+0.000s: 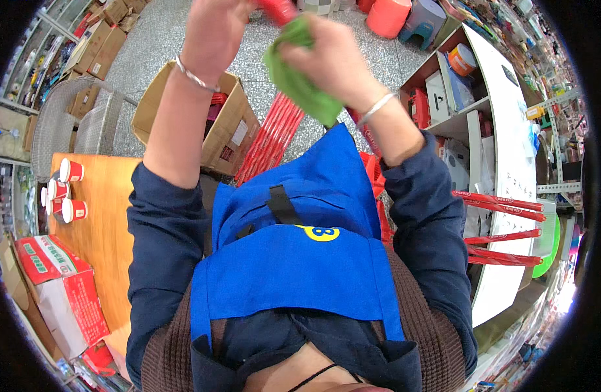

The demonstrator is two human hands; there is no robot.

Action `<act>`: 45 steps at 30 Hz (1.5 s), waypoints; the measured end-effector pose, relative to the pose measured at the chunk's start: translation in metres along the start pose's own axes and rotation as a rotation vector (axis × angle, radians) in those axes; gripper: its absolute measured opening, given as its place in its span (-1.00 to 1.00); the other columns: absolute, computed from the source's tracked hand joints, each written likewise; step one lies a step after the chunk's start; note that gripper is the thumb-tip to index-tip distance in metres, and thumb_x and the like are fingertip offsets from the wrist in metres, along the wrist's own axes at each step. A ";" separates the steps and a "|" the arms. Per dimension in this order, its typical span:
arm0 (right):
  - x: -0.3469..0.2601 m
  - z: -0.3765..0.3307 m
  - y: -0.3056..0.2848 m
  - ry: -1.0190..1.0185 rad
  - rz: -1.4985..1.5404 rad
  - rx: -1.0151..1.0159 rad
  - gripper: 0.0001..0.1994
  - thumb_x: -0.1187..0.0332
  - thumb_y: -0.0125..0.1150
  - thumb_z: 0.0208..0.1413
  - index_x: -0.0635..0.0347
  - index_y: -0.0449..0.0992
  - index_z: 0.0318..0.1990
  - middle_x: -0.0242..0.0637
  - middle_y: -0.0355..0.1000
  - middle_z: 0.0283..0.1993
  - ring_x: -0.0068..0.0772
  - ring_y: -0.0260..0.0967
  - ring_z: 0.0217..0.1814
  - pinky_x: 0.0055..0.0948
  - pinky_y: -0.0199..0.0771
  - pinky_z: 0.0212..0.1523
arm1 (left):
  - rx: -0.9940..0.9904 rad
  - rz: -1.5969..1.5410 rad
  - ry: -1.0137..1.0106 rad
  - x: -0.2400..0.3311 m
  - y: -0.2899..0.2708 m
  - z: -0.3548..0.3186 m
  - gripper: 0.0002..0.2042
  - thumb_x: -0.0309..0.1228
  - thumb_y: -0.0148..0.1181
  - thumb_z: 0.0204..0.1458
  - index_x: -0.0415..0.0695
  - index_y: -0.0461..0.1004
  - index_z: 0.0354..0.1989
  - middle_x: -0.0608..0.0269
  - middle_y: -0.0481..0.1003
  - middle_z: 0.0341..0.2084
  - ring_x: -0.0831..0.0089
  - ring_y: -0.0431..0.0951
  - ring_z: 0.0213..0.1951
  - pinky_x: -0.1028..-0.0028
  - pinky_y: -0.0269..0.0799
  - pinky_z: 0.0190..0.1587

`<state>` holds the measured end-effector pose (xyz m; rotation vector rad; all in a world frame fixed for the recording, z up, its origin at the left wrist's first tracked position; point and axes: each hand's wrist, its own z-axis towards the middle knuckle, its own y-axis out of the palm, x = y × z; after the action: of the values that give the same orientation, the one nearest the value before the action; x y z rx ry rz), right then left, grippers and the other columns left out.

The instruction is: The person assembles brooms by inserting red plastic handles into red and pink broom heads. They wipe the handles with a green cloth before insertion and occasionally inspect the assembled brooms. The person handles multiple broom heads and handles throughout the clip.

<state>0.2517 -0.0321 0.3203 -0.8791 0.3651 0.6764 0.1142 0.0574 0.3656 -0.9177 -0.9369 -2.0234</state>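
Green limp cloth bunched in the right hand, closed narrow between thumb and curled fingers, with a loose tail hanging below the grip. Possibly gathered so to keep a soft layer between skin and the glossy red rounded piece, just above and left of the grip, overlapping the cloth in view. Left hand raised at about the same height, left of the grip, perhaps for a share in steadying; cannot tell its hold, with the fingertips cut off by the upper edge.

Below the grip, a bundle of long red plastic-sleeved sticks laid side by side, probably for staying together within reach. Left of these, an open brown cardboard box. Well right of the grip and lower, more thin red sleeved sticks, reaching across a white-topped cabinet.

As for looks: matte, creased and slightly blurred in the cloth; smooth, shiny and bright in the red piece, far end out of sight.
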 end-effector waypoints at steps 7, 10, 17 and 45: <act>-0.006 -0.006 0.023 -0.021 -0.169 -0.063 -0.75 0.25 0.19 -0.11 0.23 0.42 -0.35 0.01 0.46 -0.44 0.08 0.45 -0.33 -0.08 0.46 -0.28 | -0.123 -0.526 -0.107 -0.023 -0.050 0.016 -0.83 -0.23 0.01 0.22 -0.03 0.44 -0.25 0.53 0.16 -0.79 0.66 0.18 -0.73 0.63 0.19 -0.62; 0.018 -0.038 0.013 0.000 -0.244 -0.135 -0.75 0.25 0.20 -0.07 0.17 0.40 -0.27 -0.06 0.44 -0.42 0.05 0.44 -0.34 -0.10 0.45 -0.31 | -0.462 -0.727 -0.139 0.003 -0.109 0.051 -0.77 -0.30 0.02 0.19 -0.24 0.45 -0.30 0.39 0.28 -0.69 0.56 0.28 -0.59 0.55 0.24 -0.44; 0.129 -0.167 0.003 0.140 -0.351 -0.123 -0.74 0.30 0.24 -0.07 0.13 0.38 -0.22 -0.10 0.40 -0.34 -0.01 0.43 -0.27 -0.13 0.43 -0.27 | 0.079 -0.539 -0.221 -0.017 -0.153 0.044 -0.74 -0.31 -0.02 0.21 -0.20 0.36 -0.47 0.46 0.06 -0.80 0.59 0.10 -0.71 0.56 0.12 -0.56; 0.059 -0.142 -0.085 0.750 1.534 0.134 -0.31 0.52 -0.09 -0.20 0.23 0.19 0.26 -0.08 0.34 0.15 -0.13 0.37 0.10 -0.29 0.33 0.19 | -0.166 0.621 0.356 -0.045 -0.023 0.008 -0.82 -0.26 0.20 0.10 -0.08 0.44 -0.28 0.47 0.31 -0.71 0.63 0.31 -0.68 0.58 0.29 -0.58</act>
<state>0.3491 -0.1611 0.2524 -0.5629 1.8295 1.6638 0.1197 0.0883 0.3252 -0.7736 -0.2433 -1.6523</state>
